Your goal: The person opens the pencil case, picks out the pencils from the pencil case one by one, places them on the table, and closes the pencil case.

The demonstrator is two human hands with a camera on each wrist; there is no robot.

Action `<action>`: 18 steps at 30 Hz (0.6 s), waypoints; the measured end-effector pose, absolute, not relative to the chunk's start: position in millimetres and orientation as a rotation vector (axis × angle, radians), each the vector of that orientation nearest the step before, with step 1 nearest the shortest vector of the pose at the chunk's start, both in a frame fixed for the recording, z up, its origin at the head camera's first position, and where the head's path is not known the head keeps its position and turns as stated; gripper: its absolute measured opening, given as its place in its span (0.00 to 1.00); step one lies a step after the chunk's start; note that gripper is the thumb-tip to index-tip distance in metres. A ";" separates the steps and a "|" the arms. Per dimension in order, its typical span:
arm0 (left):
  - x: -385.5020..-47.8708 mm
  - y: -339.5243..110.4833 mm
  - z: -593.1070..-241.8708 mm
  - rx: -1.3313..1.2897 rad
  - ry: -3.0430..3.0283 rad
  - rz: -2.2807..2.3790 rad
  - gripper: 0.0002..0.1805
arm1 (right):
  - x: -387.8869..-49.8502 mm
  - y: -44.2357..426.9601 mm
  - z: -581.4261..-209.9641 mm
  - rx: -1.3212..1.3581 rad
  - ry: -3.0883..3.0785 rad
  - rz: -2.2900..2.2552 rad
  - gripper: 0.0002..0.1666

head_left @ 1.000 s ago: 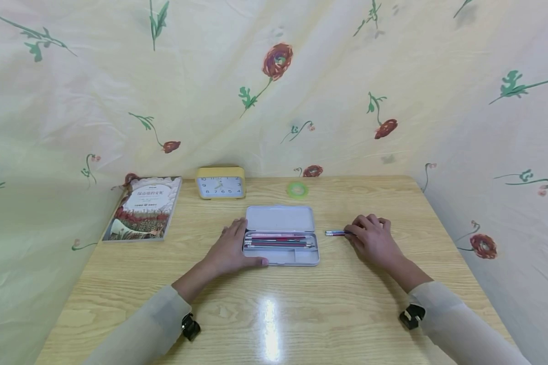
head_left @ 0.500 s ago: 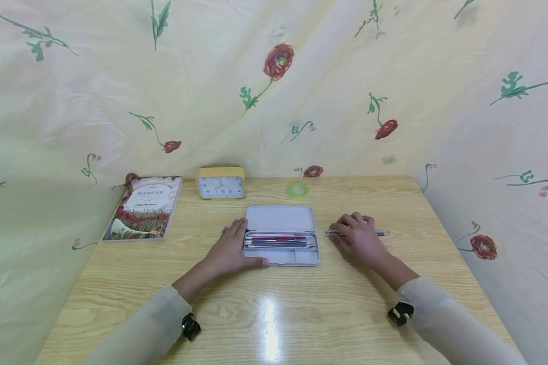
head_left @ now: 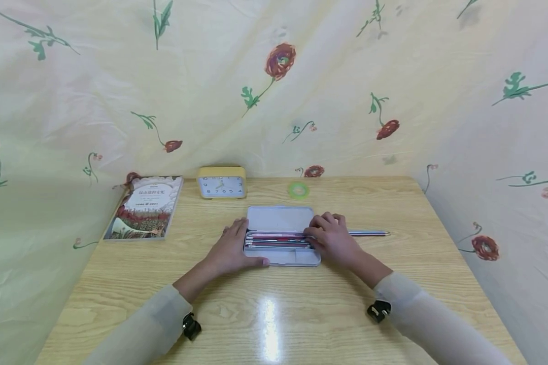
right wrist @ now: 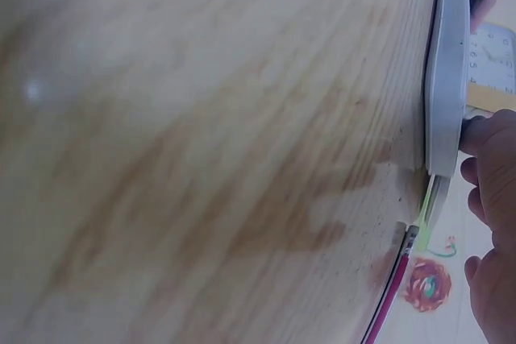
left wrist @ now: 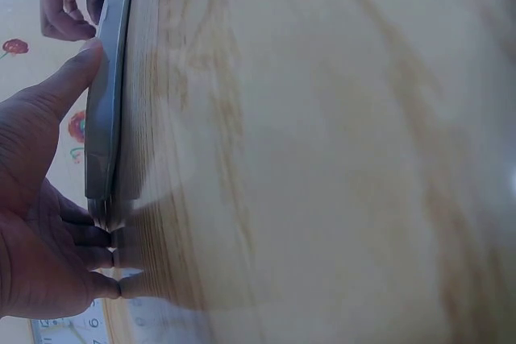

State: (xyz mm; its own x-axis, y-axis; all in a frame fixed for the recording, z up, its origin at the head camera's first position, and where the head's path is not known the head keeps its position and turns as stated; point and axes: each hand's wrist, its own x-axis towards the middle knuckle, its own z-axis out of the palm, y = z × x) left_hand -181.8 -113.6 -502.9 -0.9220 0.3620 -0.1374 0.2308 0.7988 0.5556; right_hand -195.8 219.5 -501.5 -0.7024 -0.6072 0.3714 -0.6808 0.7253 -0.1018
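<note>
One book lies far left, and a yellow clock stands just right of it; next, the left hand has stayed put, holding the left end of the pencil case between thumb and fingers; the case sits open near the middle of the table; what has changed is the right hand, which has shifted left from over the loose pencil and now has its bent fingertips at the right end of the case, by the pencils inside (whether they pinch one, I cannot tell); the loose pencil lies on the table at the right, its left part hidden in the head view; the handling seems, I judge, to centre on the case's contents now.

Pale and shallow, the case has its lid laid back on the far side; slim pencils in red, pink and teal lie lengthwise in the far compartment, their right ends partly covered by the hand.
</note>
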 end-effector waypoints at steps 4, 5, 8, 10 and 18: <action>-182.1 -113.3 -503.6 0.463 2.750 0.816 0.78 | -198.5 216.8 -501.7 1.043 -2.570 0.282 0.12; -182.2 -113.3 -503.6 0.462 2.749 0.820 0.78 | -199.2 216.4 -501.5 1.050 -2.561 0.272 0.12; -182.4 -113.5 -503.8 0.460 2.747 0.821 0.79 | -200.6 216.1 -501.8 1.060 -2.548 0.237 0.12; -182.6 -113.5 -504.2 0.458 2.746 0.817 0.79 | -201.2 215.7 -502.2 1.064 -2.547 0.215 0.12; -183.2 -113.5 -505.4 0.453 2.749 0.802 0.79 | -204.5 211.0 -507.8 1.074 -2.485 0.174 0.08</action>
State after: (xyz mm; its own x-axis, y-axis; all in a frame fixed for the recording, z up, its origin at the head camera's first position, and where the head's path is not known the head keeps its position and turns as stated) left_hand -183.2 -113.5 -505.4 -0.9227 0.3585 -0.1419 0.2259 0.8010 0.5545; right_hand -204.5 211.0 -507.8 -0.6104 -0.6655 0.4296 -0.7190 0.6931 0.0521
